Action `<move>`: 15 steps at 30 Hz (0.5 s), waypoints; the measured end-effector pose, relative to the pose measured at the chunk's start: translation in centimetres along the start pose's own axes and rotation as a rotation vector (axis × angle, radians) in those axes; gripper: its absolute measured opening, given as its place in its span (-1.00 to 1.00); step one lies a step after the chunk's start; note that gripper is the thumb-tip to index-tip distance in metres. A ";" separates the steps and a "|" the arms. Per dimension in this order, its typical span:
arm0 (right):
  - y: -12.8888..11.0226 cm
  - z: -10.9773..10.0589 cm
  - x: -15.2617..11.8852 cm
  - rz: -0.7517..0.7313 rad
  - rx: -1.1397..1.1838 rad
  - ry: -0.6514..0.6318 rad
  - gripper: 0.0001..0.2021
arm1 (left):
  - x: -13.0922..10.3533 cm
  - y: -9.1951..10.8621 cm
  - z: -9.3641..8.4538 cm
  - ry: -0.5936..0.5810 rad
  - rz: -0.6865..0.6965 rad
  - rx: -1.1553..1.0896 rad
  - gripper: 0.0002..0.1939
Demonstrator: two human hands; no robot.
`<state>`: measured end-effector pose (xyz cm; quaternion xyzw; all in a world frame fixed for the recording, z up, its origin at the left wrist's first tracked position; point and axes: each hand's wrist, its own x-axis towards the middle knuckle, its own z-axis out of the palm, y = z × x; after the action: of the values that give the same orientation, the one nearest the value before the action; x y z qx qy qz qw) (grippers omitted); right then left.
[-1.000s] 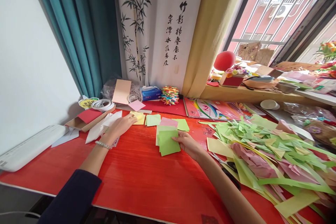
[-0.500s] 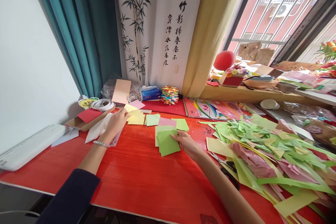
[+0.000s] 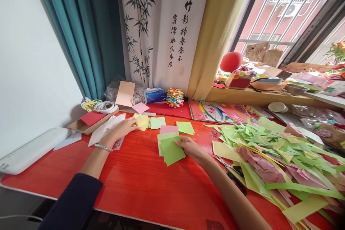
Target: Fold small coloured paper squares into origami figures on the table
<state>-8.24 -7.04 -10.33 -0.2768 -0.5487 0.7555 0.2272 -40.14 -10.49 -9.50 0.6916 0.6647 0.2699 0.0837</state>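
We hold a green square (image 3: pixel 173 152) in our right hand (image 3: pixel 190 147), near the middle of the frame, the thumb on its face and the grip closed at its right edge. A pale green square (image 3: pixel 161 141) shows from under it, and a pink square (image 3: pixel 169 128) overlaps at the top of this fan — whether our fingers also secure the pink one, we cannot tell.

Our left hand (image 3: pixel 123 129), left of centre, has its fingertips at the left edge of the yellow squares (image 3: pixel 143 120); we cannot tell whether they pinch one. A beaded bracelet (image 3: pixel 104 147) circles the wrist. Just right of the yellow squares lie mint squares (image 3: pixel 157 123), and bright green squares (image 3: pixel 185 127) rest to the upper right of the fan, all on the red tabletop (image 3: pixel 134 176).

Above our left hand we see a loose pink sheet (image 3: pixel 140 107); to its left lie a white sheet (image 3: pixel 101 133) and a cardboard tray (image 3: pixel 104 121) with red paper (image 3: pixel 92 118) in it. A blue tissue pack (image 3: pixel 155 95) and a multicoloured paper ornament (image 3: pixel 174 97) stand beyond, at upper centre. Along the right side spreads a heap of paper strips and scraps (image 3: pixel 280 151), mostly green, with some pink and yellow — black-handled scissors (image 3: pixel 238 170) lie by its left edge. A white cup (image 3: pixel 277 107) lies on its side behind the heap.
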 end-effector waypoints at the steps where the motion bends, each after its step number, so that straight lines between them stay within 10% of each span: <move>1: 0.0 0.0 0.0 0.000 -0.002 -0.001 -0.70 | 0.0 0.0 0.0 0.006 -0.003 -0.008 -0.75; 10: -0.4 0.6 0.4 -0.227 0.018 0.122 -0.66 | -0.5 4.6 -0.9 0.482 -0.114 -0.143 -0.76; 15: -0.7 0.8 0.6 -0.381 -0.007 0.179 -0.68 | -1.4 9.4 2.5 0.344 -0.050 -0.369 -0.68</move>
<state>-9.18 -7.06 -9.57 -0.2348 -0.5712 0.6695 0.4128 -30.67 -12.23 -7.54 0.5919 0.6256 0.4981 0.1007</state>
